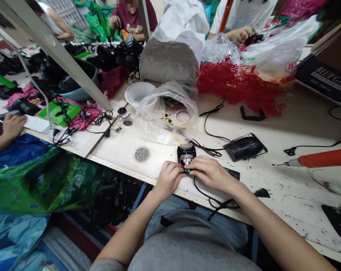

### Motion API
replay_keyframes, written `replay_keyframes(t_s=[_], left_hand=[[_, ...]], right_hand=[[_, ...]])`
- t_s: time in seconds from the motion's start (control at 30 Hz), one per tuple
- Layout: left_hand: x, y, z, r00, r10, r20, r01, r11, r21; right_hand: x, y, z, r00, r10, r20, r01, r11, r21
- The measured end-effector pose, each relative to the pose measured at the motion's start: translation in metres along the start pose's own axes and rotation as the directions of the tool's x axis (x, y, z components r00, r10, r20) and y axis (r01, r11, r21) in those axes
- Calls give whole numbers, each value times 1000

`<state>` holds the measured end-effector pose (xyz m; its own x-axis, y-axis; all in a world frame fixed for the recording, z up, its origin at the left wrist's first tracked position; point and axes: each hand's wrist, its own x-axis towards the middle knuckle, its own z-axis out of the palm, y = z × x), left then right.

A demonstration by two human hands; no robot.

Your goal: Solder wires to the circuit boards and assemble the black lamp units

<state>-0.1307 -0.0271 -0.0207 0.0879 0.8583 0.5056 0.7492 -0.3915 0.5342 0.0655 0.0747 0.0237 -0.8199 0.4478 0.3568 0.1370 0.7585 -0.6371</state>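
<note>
An open black plastic housing with thin red wires inside lies on the table in front of me. My left hand pinches its near left corner with closed fingers. From the other side my right hand has its fingers closed on the near edge, where a small blue spot shows. What lies right between the fingertips is too small to make out. A black cable hangs in a loop below my right hand. To the left stands a round clear dish of small screws.
A black housing with a metal bracket lies to the right, near an orange electric screwdriver. Behind are a clear bag of wires, a white bowl and red netting. A co-worker's hand rests at far left; others sit opposite.
</note>
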Motion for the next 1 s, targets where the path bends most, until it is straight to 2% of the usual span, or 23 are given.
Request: replay_keyframes(t_s=[0.07, 0.2, 0.4, 0.6, 0.73, 0.8, 0.9, 1.0], left_hand=[[-1, -1, 1, 999, -2, -37, 0, 999, -43], [-3, -2, 1, 997, -6, -74, 1, 998, -62], [0, 0, 0, 998, 65, -3, -65, 998, -17], [3, 4, 0, 994, 104, 33, -105, 994, 34], [3, 4, 0, 993, 109, 49, -115, 984, 132], [3, 4, 0, 990, 132, 42, -137, 978, 157], [5, 5, 0, 987, 161, 24, -163, 973, 162], [8, 7, -2, 986, 162, 24, -164, 974, 159]], right_hand=[[5, 2, 8, 999, -29, 31, 30, 999, -29], [7, 1, 10, 997, 54, 60, -50, 997, -61], [2, -7, 11, 995, 93, 44, -86, 986, -140], [2, -13, 18, 991, 136, 7, -128, 947, -295], [-1, -22, 17, 992, 97, -77, -115, 956, -271], [-7, -27, 18, 968, 162, -192, -204, 954, -221], [-22, -32, 30, 879, 335, -340, -401, 905, -143], [-33, -35, 46, 794, 418, -442, -510, 853, -109]])
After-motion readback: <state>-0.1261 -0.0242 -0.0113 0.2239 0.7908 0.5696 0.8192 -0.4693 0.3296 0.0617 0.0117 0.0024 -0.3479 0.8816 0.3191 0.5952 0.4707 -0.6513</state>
